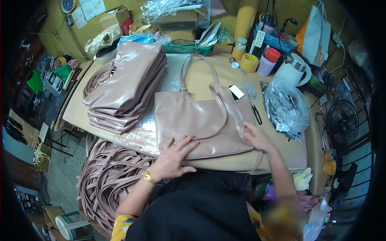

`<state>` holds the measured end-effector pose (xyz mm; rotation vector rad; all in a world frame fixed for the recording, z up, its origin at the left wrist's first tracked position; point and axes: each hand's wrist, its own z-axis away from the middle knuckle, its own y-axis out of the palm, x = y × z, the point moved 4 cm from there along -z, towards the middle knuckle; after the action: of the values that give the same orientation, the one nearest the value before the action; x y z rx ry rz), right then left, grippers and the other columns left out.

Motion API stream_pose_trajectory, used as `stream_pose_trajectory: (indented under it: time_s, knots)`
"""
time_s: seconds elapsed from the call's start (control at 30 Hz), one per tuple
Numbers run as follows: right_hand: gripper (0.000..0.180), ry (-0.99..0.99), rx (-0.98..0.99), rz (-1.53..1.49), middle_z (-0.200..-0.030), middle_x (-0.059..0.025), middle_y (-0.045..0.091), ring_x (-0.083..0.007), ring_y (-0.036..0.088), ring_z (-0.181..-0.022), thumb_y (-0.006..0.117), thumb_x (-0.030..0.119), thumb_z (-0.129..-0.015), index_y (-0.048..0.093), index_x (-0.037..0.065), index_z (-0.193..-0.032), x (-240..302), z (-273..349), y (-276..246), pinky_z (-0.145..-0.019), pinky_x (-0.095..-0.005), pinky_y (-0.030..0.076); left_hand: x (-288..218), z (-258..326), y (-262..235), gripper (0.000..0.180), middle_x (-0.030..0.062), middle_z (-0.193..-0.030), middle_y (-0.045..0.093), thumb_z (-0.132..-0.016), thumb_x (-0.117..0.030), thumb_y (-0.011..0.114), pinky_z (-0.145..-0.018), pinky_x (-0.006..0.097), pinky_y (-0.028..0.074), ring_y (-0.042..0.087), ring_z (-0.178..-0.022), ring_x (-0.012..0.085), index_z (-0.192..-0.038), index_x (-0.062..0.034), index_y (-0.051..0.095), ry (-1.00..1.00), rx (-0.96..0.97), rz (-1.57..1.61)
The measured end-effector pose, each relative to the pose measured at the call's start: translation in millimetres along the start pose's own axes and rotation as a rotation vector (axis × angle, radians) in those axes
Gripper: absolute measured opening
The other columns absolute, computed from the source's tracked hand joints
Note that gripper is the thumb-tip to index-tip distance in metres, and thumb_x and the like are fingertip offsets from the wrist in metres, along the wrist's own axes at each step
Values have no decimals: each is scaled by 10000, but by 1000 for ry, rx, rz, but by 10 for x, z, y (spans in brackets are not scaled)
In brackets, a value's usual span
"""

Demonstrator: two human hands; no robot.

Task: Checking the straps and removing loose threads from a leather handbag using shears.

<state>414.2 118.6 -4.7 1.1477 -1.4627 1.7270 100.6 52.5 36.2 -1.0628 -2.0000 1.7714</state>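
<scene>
A shiny dusty-pink handbag [189, 116] lies flat on the table before me, its two handles looped toward the far side and across its front. My left hand [177, 156] rests open on the bag's lower left part, fingers spread. At the bag's right side, my right hand [257, 138] has its fingers curled together against the surface; what they hold, if anything, is hidden. Below that hand a thin pink strip [258, 160] hangs past the bag's lower edge. A white tag [237, 92] lies at the upper right corner. Black thread snips [256, 115] sit just right of the bag.
Stacked pink bags [124, 80] stand at left, above a heap of pink straps [114, 176]. Clear plastic wrapping [285, 106] lies at right. Behind it are a white kettle [293, 68], a tape roll [249, 63] and a lidded cup [268, 62]. A green basket [187, 50] borders the back.
</scene>
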Motion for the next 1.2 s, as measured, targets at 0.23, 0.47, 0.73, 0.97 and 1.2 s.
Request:
stream_pose_trajectory:
  time_s: [0.23,0.47,0.73,0.97,1.2]
  knots:
    - [213,-134,209,351,-796,-163,614,-284,619,-746,561,160,-875,585,15,-1030,514,519,204,-677,-372,468,-138,200,-259,616,169,-1204,537,-823,-459,619,-945,423,411,525,-1111,321,-1253,-41,480,-71,264,380]
    - [131,-397,641,456,-760,-162,587,-317,611,-679,532,165,-888,574,44,-915,1788,489,-148,-582,-361,460,-523,-208,-525,303,159,-813,598,-926,-289,522,-702,406,467,596,-792,345,-1099,-41,548,16,539,743]
    - [184,376,456,-128,-712,-46,606,-93,601,-666,489,171,-939,554,25,-849,-23,364,-211,-553,-242,449,1028,996,-319,268,-51,-661,544,-934,-281,558,-496,174,338,423,-550,8,-856,-35,629,-689,413,1257]
    - [237,549,812,171,-622,7,558,-75,522,-533,437,267,-960,547,62,-911,-77,989,-22,-492,-234,426,1391,1740,-442,191,-59,-643,531,-906,-224,609,-487,188,349,448,-558,18,-868,-37,620,-784,513,1099]
    - [248,-109,-196,-336,-500,21,439,-37,340,-332,520,276,-944,519,38,-876,343,142,-1375,-289,-190,230,1587,940,-1219,265,16,-607,505,-897,-197,573,-387,214,403,459,-452,84,-1045,20,542,-292,-364,1447]
